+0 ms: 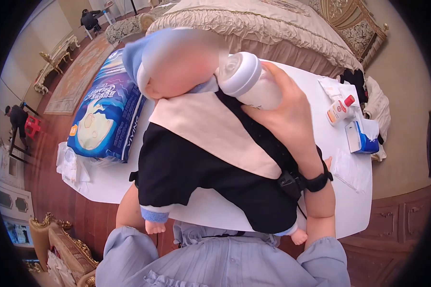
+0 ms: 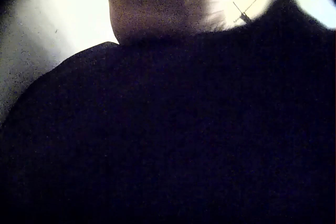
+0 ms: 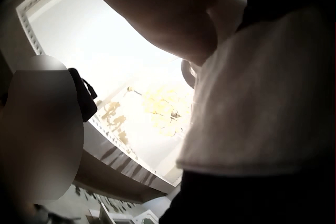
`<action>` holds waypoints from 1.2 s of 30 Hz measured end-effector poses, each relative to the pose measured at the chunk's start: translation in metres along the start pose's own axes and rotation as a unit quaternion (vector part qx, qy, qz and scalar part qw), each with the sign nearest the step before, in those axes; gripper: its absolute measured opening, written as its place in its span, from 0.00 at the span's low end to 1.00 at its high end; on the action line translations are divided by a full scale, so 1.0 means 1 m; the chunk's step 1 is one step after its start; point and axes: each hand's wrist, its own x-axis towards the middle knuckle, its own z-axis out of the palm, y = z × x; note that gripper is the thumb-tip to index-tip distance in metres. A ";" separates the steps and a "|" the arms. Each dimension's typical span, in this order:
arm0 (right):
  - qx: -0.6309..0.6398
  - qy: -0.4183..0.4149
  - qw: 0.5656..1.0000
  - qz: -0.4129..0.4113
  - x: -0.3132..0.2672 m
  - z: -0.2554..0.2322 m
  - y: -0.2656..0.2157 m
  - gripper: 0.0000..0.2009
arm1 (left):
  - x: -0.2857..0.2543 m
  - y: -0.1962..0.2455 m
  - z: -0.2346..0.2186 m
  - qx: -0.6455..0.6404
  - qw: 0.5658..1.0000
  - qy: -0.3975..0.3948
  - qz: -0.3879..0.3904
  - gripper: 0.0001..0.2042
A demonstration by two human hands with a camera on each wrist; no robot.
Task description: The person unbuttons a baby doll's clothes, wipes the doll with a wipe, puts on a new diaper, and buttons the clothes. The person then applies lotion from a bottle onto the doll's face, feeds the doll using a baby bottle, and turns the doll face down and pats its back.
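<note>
A baby figure point(image 1: 177, 158) in black clothes, with a wide pale collar and a blue and white hat, lies over the white table before the wearer. My right hand point(image 1: 286, 103) has its fingers round a baby bottle point(image 1: 262, 93), tilted with its clear top right at the figure's blurred face. The left forearm point(image 1: 128, 206) goes in beneath the figure, whose body hides the left hand in the head view. Dark cloth point(image 2: 168, 129) fills most of the left wrist view, with shadowed skin above it. In the right wrist view the pale collar point(image 3: 257, 98) hangs close.
A large blue diaper pack point(image 1: 100, 110) stands on the table's left side. At the right are a small red-capped bottle point(image 1: 338, 111), a blue and white tissue pack point(image 1: 362, 138) and thin white wrapping point(image 1: 349, 172). A bed point(image 1: 273, 28) stands behind the table point(image 1: 210, 210).
</note>
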 end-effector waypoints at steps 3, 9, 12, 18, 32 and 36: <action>0.147 0.004 0.989 0.031 0.005 -0.007 0.003 0.32 | 0.001 -0.007 0.003 0.041 0.997 0.003 -0.066 0.31; 0.281 0.053 0.957 0.056 -0.004 -0.084 -0.014 0.30 | 0.008 -0.008 0.019 0.126 0.971 0.017 -0.204 0.28; 0.172 0.057 0.983 0.030 -0.019 -0.120 -0.010 0.31 | 0.014 -0.021 0.018 0.165 0.949 0.024 -0.266 0.27; 0.080 0.171 0.981 0.054 -0.032 -0.155 -0.001 0.30 | 0.008 -0.063 0.014 0.260 0.886 0.036 -0.381 0.25; 0.089 0.144 0.979 0.112 -0.029 -0.151 0.012 0.33 | -0.013 -0.037 0.021 0.498 0.650 0.088 -0.568 0.19; 0.068 0.120 0.984 0.116 -0.031 -0.145 0.007 0.37 | -0.002 0.031 0.018 0.544 0.568 0.111 -0.608 0.18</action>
